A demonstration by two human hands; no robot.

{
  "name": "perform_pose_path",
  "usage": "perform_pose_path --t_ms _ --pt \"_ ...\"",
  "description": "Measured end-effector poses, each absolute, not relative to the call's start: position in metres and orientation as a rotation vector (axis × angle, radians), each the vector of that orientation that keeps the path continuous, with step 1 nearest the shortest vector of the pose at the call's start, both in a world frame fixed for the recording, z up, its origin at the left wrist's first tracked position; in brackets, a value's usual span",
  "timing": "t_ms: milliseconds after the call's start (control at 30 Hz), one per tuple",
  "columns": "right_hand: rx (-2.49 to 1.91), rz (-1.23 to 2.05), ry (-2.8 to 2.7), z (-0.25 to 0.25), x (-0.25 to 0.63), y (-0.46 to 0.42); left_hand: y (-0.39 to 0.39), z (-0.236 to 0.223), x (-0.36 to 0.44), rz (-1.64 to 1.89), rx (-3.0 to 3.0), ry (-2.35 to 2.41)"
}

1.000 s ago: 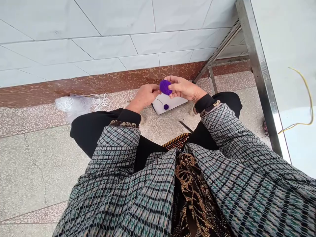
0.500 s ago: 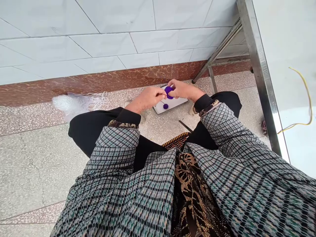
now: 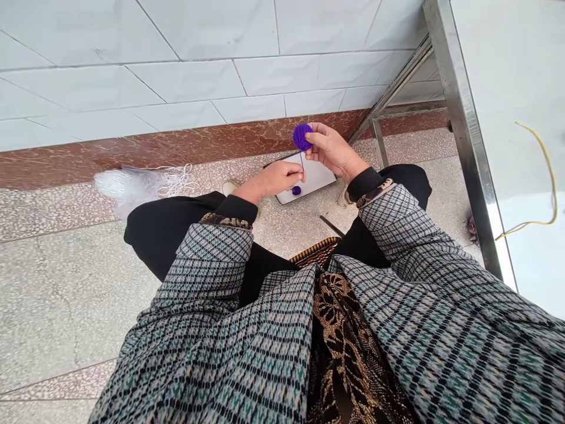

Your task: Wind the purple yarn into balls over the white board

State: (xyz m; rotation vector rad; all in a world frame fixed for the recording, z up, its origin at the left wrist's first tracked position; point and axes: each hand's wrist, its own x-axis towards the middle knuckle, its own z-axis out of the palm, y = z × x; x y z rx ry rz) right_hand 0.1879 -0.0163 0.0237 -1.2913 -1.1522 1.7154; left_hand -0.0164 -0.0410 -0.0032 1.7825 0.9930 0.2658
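Note:
A ball of purple yarn (image 3: 302,136) is gripped in the fingers of my right hand (image 3: 331,150), raised in front of the skirting. From the ball a short purple strand (image 3: 302,160) runs down to my left hand (image 3: 278,178), which pinches it between thumb and fingers. Below the left fingertips lies a smaller purple ball (image 3: 296,190) on a white board with a dark edge (image 3: 318,176), set on the floor between my feet. Part of that board is covered by my left hand.
To the left on the speckled floor lies a clear plastic bag with white cord (image 3: 143,184). A metal-framed table (image 3: 468,129) stands close on my right, a yellow strand (image 3: 549,171) on its top. The tiled wall (image 3: 220,82) rises ahead. Between my knees shows a woven edge (image 3: 315,252).
My right hand has lifted the yarn ball up and away from my left hand. The strand between them is now longer and visible. The smaller ball has stayed in place.

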Motion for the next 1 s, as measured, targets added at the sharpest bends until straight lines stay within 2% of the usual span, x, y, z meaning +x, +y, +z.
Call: perform_pose_path --t_ms 333,400,500,600,700,833,1000 --pt "-1.624 1.476 -1.470 0.013 0.189 -0.012 -0.042 0.005 -0.014 0.257 1.874 0.913" --pt "-1.724 1.526 -1.633 0.012 0.191 -0.014 -0.041 0.008 -0.018 0.276 1.876 0.950" --pt "-1.722 1.785 -1.749 0.020 0.192 -0.020 -0.037 0.011 -0.025 0.352 1.876 1.080" --pt "-1.513 2.061 -1.626 0.032 0.191 -0.024 -0.031 0.010 -0.032 0.444 1.867 1.227" --pt "-1.314 2.154 -1.455 0.037 0.192 -0.026 -0.025 0.005 -0.034 0.470 1.845 1.291" --pt "-1.148 2.110 -1.238 0.034 0.192 -0.023 -0.025 -0.002 -0.030 0.416 1.794 1.313" --pt "-1.219 1.954 -1.079 0.031 0.189 -0.020 -0.034 -0.002 -0.016 0.236 1.844 1.149"
